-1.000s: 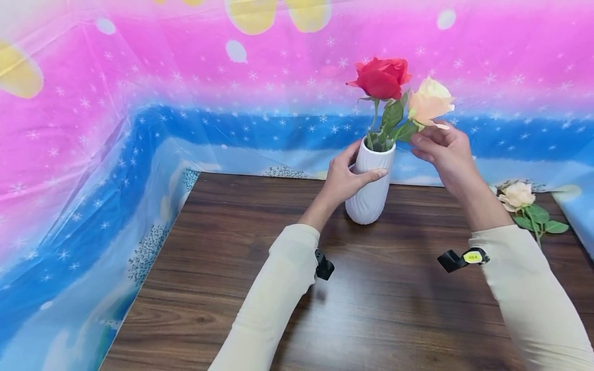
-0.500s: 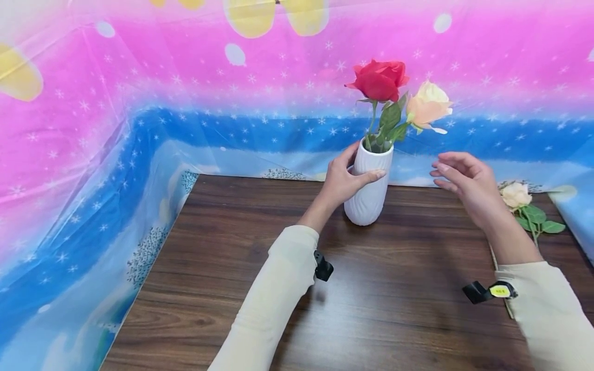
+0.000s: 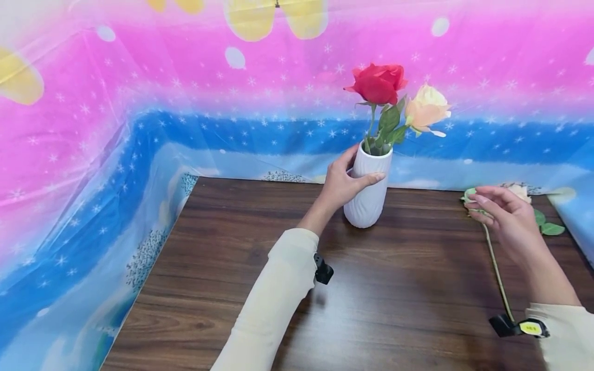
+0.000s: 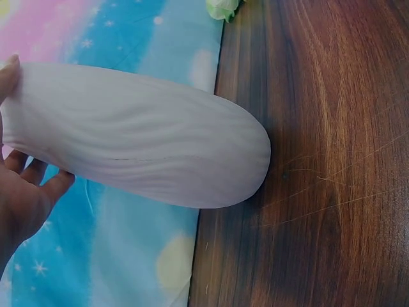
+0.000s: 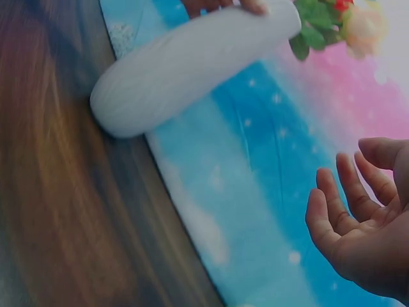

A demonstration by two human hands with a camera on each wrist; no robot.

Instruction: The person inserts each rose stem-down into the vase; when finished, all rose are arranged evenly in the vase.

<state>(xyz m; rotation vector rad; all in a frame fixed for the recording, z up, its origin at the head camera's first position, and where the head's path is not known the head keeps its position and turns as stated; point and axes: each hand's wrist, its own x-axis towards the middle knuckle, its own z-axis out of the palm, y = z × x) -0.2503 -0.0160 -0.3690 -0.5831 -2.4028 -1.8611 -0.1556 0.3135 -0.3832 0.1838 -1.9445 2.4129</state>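
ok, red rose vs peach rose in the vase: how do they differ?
Color: the red rose is deep red; the peach rose is pale peach, creamier on top.
Pose: the red rose stands near upright; the peach rose leans out past the rim.
Height: in the head view, the red rose's bloom sits higher than the peach rose's.
Shared: both are in the white vase.

No text is legible; the rounded yellow label (image 3: pixel 530 327) on the near-right black wrist strap (image 3: pixel 545 329) is blurred.
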